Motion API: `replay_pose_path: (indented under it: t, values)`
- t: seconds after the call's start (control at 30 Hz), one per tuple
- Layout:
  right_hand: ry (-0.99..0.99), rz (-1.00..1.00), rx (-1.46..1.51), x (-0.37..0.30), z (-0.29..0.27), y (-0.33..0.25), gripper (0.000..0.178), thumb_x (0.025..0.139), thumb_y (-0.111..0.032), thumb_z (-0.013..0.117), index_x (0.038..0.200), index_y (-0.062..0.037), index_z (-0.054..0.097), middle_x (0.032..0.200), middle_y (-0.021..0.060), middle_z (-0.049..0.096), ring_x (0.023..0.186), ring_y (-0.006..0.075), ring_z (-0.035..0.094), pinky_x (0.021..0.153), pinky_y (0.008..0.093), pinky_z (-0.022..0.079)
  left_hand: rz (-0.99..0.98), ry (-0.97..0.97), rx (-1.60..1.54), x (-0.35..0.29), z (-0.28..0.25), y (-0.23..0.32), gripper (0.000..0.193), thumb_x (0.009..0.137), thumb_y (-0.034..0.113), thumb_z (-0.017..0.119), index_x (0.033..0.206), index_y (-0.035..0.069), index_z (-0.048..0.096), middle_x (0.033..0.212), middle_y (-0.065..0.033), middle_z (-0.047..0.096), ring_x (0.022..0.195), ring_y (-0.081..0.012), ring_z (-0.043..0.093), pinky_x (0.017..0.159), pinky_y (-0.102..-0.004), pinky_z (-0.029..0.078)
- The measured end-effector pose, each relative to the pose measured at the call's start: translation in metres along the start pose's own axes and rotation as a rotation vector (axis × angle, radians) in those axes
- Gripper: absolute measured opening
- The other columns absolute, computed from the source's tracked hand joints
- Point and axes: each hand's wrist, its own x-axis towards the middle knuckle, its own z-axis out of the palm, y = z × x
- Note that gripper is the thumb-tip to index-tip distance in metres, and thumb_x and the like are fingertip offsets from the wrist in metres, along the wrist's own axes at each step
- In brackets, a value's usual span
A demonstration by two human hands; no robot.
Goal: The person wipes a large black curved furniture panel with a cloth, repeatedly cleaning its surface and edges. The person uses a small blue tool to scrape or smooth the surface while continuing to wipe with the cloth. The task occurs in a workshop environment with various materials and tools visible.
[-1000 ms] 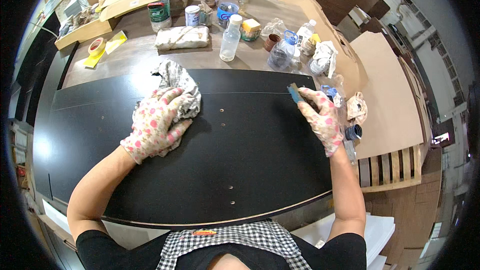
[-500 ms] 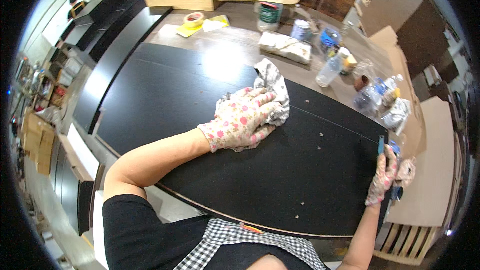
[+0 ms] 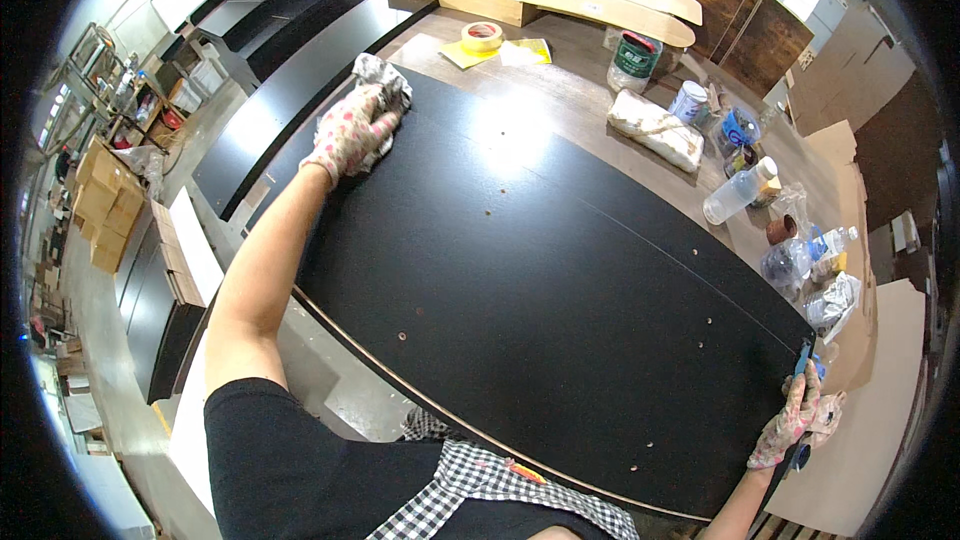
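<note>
1. Pressing a crumpled grey rag (image 3: 378, 90) onto the black panel (image 3: 520, 280), the left hand (image 3: 350, 135) (in a floral work glove) lies flat, fingers spread over the cloth, at the panel's far left corner.
2. The right hand (image 3: 795, 420) (same glove type) is curled around the panel's near right corner, with a small blue object (image 3: 803, 360) showing just above the fingers.
3. The panel rests on a brown table (image 3: 560, 70).
4. Along the table's far edge: a tape roll (image 3: 482, 36), a green-labelled can (image 3: 633, 58), a clear plastic bottle (image 3: 738, 192).
</note>
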Motion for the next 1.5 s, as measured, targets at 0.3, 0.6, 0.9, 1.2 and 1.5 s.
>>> replay_pose_path:
  t: [0.3,0.6,0.9,1.2,1.5]
  values:
    - [-0.025,-0.016,0.094,-0.052,0.158,-0.107,0.032,0.100,-0.008,0.056,0.131,-0.0007,0.059,0.127,0.0078,0.062,0.112,0.0172,0.059,0.100,0.0316,0.047,-0.324,0.347,-0.994,0.060,-0.010,-0.160,0.025,0.096,0.021,0.065,0.111,0.003,0.069,0.097,-0.0058,0.070,0.085,-0.0137,0.064,0.079,-0.0286,0.051]
    - [-0.712,-0.681,-0.022,-0.052,0.457,-0.243,0.028,0.087,-0.010,0.070,0.114,-0.0066,0.069,0.111,0.0128,0.066,0.098,0.0262,0.065,0.088,0.0371,0.051,-0.416,0.514,-1.176,-0.046,-0.036,-0.300,0.027,0.096,0.023,0.066,0.112,0.002,0.069,0.102,-0.0033,0.069,0.090,-0.0124,0.065,0.081,-0.0267,0.053]
    - [-0.926,-0.738,-0.245,-0.062,0.615,-0.297,0.021,0.088,-0.023,0.068,0.102,-0.0075,0.073,0.098,0.0151,0.068,0.096,0.0320,0.065,0.086,0.0411,0.050,-0.676,0.462,-1.294,-0.170,-0.006,-0.311,0.027,0.095,0.026,0.066,0.104,0.001,0.070,0.095,-0.0036,0.069,0.082,-0.0118,0.065,0.076,-0.0273,0.053]
    - [-1.109,-1.006,-0.280,-0.112,0.594,-0.334,0.018,0.087,-0.026,0.064,0.094,-0.0108,0.071,0.090,0.0138,0.068,0.087,0.0303,0.067,0.079,0.0404,0.054,-0.825,0.524,-1.315,-0.196,-0.010,-0.288,0.023,0.093,0.024,0.071,0.102,0.003,0.069,0.089,0.0007,0.068,0.073,-0.0073,0.062,0.066,-0.0243,0.051]
    - [-1.519,-1.297,0.077,-0.242,0.532,-0.369,0.024,0.083,-0.028,0.069,0.096,-0.0078,0.066,0.090,0.0094,0.059,0.088,0.0267,0.061,0.077,0.0392,0.051,-0.736,0.528,-1.362,-0.194,-0.036,-0.267,0.025,0.095,0.024,0.068,0.107,0.002,0.070,0.095,-0.0017,0.069,0.081,-0.0086,0.063,0.071,-0.0258,0.051]
